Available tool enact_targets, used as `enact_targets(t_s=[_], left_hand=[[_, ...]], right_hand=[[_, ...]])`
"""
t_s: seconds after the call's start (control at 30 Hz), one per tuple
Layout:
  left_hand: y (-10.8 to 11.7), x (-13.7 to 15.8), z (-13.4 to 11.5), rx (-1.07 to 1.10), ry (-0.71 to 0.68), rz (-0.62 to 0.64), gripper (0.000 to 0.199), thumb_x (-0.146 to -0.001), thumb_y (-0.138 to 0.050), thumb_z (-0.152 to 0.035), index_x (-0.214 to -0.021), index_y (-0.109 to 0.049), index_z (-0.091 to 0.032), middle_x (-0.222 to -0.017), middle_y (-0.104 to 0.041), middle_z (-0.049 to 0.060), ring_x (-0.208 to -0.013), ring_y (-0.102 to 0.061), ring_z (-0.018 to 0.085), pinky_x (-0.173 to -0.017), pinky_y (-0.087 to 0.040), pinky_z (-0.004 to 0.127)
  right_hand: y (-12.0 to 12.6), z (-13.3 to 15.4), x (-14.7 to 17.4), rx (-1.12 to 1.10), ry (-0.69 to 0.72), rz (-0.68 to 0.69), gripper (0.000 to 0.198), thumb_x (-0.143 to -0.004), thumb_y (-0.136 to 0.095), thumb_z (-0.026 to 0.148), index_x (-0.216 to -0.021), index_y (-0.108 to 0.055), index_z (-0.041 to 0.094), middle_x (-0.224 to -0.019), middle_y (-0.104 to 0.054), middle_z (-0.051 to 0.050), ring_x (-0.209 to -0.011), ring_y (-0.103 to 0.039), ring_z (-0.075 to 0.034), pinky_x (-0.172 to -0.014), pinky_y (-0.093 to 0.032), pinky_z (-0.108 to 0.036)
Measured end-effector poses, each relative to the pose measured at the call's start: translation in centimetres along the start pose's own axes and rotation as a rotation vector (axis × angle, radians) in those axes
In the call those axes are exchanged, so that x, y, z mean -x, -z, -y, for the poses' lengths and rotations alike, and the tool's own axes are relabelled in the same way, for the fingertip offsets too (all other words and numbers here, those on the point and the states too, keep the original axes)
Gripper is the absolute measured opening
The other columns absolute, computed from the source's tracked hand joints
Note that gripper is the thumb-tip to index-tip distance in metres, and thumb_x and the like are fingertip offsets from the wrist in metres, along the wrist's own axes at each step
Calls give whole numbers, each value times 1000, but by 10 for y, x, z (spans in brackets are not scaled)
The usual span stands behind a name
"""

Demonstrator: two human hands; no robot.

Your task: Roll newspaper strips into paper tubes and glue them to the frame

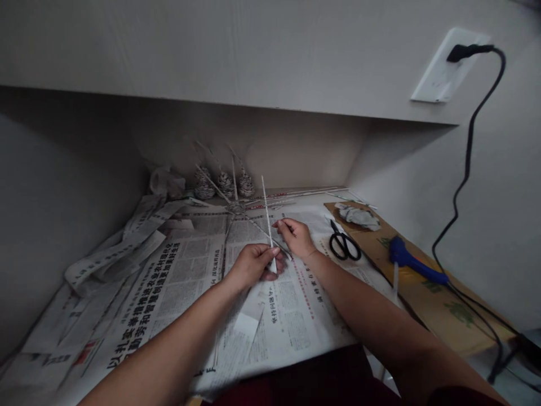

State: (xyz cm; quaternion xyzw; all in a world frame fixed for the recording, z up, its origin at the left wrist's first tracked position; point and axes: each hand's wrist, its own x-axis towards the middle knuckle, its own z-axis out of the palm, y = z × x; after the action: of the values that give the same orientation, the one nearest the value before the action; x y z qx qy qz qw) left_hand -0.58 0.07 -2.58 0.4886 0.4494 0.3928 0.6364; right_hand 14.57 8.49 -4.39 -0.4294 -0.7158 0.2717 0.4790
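Observation:
A thin, rolled paper stick [267,217] stands nearly upright in my left hand [256,264], its lower end pinched between thumb and fingers. Just right of the stick is my right hand [296,237], with curled fingers and the thumb against the index finger. What it holds, if anything, is too small to make out. Behind my hands, a star-shaped piece woven from paper sticks [235,207] lies with its spokes spread out; one spoke reaches toward my hands. Small black-handled scissors [344,245] rest to the right of my right hand.
Newspaper sheets [190,265] cover the table, with cut paper strips [122,254] piled at left. Several woven paper gourds [225,183] stand against the back wall. At right, a blue glue gun [416,265] and crumpled paper [359,217] lie on cardboard [426,304]; a black cord [468,152] hangs there.

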Motion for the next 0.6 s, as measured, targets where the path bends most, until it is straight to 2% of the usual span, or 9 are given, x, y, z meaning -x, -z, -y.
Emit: enact_targets(t_s=[0.13,0.2,0.33,0.43,0.6], left_hand=[[-1,1,-4,18,1,-54,31,-80,-64,-42,-79,-68,-12,-73,-66,8,-66,-61,15,-52,-55,24],[-1,1,-7,39,3,-68,31,-79,-66,-43,-79,-67,-11,-73,-66,8,-67,-62,15,-53,-55,25],[-1,3,-8,80,10,-54,34,-77,-67,-45,-80,-65,-11,-69,-66,7,-62,-63,15,-54,-55,25],[-1,2,-6,79,19,-50,36,-77,-67,-46,-82,-66,-10,-70,-66,7,-60,-64,14,-55,-55,25],[0,0,-1,28,19,-57,34,-78,-66,-46,-82,-66,-12,-72,-67,6,-59,-63,13,-53,-53,24]], right_hand=[[-10,18,-3,-311,-151,37,33,-86,-53,43,-105,-65,18,-72,-59,1,-49,-49,-8,-49,-40,-21],[-13,31,-6,-453,-259,92,36,-84,-56,45,-105,-66,17,-71,-58,1,-50,-49,-8,-45,-37,-20],[-12,47,-7,-624,-476,383,45,-80,-60,55,-89,-72,13,-77,-61,-4,-50,-49,-8,-38,-32,-19],[-6,47,-5,-684,-518,505,44,-75,-67,54,-95,-72,14,-80,-64,-4,-42,-45,-6,-33,-31,-20],[1,37,2,-658,-484,513,41,-74,-70,50,-93,-71,13,-55,-59,2,-37,-49,-7,-37,-38,-19]])
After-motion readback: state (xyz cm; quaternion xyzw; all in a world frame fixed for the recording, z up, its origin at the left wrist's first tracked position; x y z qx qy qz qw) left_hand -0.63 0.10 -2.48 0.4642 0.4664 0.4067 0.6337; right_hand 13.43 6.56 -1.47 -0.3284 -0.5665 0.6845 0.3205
